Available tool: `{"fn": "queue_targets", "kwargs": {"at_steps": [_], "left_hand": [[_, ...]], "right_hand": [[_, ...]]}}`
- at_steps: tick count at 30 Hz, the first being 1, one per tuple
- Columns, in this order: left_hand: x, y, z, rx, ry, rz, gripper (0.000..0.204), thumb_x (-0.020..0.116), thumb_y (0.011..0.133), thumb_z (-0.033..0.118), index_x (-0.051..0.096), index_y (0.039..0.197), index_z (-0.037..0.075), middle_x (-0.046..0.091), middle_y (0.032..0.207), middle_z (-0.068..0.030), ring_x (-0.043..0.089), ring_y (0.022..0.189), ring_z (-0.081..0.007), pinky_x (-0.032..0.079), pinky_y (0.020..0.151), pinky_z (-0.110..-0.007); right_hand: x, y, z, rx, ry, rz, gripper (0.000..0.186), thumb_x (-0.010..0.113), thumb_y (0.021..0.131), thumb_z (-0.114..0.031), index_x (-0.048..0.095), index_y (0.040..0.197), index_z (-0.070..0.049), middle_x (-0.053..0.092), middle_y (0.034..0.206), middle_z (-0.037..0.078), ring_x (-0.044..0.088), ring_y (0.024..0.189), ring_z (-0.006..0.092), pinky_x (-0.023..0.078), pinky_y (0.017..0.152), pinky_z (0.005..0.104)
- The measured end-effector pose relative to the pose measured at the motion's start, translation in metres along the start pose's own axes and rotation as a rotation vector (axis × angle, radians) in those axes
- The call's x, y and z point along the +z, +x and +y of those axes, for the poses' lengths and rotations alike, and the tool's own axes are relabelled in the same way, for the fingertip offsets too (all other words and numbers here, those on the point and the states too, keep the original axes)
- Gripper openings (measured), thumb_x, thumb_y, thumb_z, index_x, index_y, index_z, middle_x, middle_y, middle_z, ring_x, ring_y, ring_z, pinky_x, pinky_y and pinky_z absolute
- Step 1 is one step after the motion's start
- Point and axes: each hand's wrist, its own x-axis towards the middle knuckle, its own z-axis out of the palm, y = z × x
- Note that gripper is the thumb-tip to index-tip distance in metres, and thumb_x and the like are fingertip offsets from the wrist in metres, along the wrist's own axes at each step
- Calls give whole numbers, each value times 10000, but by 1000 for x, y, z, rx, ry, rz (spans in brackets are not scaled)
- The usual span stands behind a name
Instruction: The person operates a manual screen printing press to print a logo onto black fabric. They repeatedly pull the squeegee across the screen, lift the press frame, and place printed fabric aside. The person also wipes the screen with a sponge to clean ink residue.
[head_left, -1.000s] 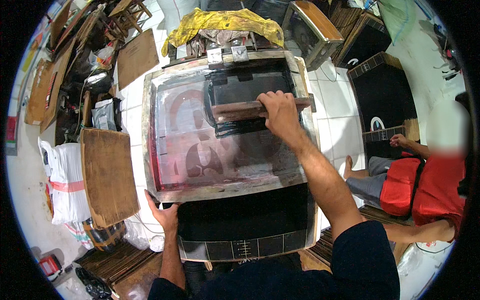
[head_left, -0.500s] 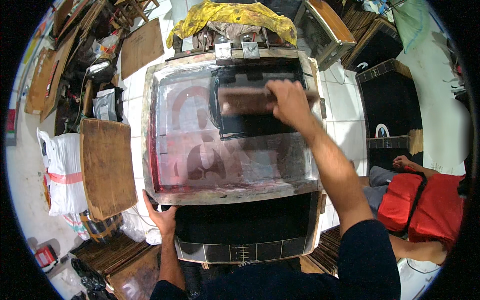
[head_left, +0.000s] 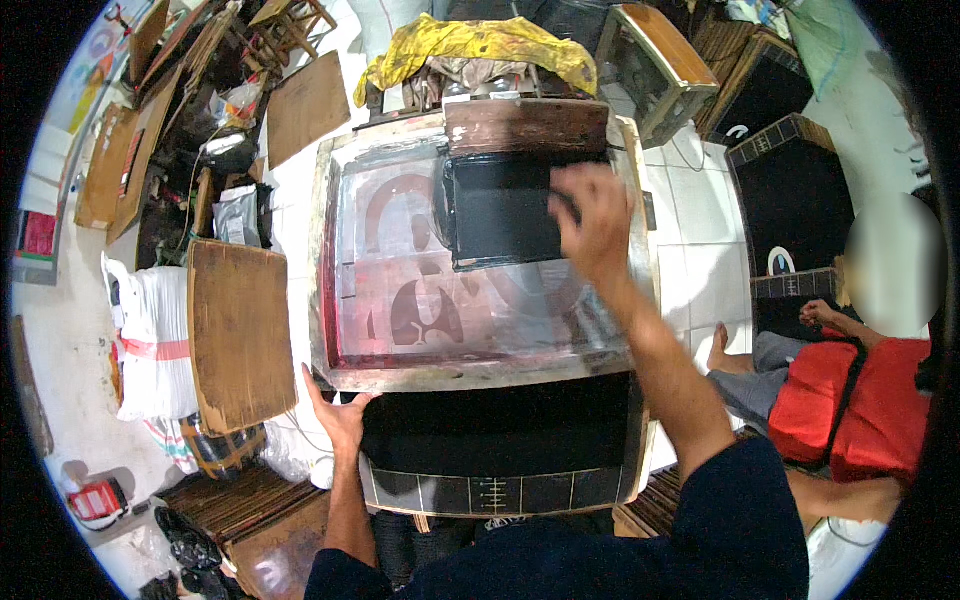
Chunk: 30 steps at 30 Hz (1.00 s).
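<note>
The work looks like pulling ink through a framed mesh screen [head_left: 430, 382], and the step in hand appears to be the break between a stroke and handling the frame, for the squeegee [head_left: 525, 125] stands untouched at the far end of the screen, right of its middle, its wooden bar leaning on the far rail. Just on the near side of it lies a dark rectangular patch [head_left: 505, 205] of the mesh, while pale and brownish curved shapes fill the rest. The right hand [head_left: 592, 215] hangs above the right part of that patch, blurred, its fingers loosely curled with the thumb apart; it seems to have hold of nothing. The left hand [head_left: 340, 420] is at the near left corner of the screen, thumb and forefinger spread wide about the corner; the other fingers are hidden, so I cannot tell how firmly they grip. Toward the person, a black panel [head_left: 500, 430] with pale ruled lines along its near edge reaches out from under the frame. From here, raising the screen would call for the right hand to take its side rail and both to lift evenly, minding that the leaning squeegee could slide; another stroke would call for a full grip on the bar.
</note>
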Motion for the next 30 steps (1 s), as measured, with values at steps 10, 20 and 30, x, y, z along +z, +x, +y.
{"fn": "queue_targets", "kwargs": {"at_steps": [10, 20, 30], "left_hand": [[-77, 42, 119, 201, -281, 189, 1187, 980, 667, 111, 261, 1610, 51, 533, 1457, -209, 566, 1271, -298, 485, 1087, -439], [-52, -48, -232, -303, 388, -449, 388, 589, 1017, 324, 727, 982, -38, 711, 849, -141, 644, 794, -235, 527, 764, -438], [-15, -327, -267, -437, 198, -204, 324, 764, 905, 259, 647, 1049, -6, 661, 870, -126, 629, 785, -304, 517, 682, -447]], "right_hand": [[-121, -61, -112, -137, -115, 179, 366, 701, 944, -407, 691, 1138, -97, 636, 1098, 141, 612, 1042, 352, 487, 869, 471], [-193, 175, -178, 130, -283, 102, 599, 463, 994, -629, 757, 1131, -126, 759, 1073, 156, 701, 1073, 363, 524, 935, 502], [-198, 237, -161, 190, -346, 28, 674, 484, 921, -692, 715, 1322, -202, 697, 1304, 196, 638, 1245, 388, 467, 1079, 485]]}}
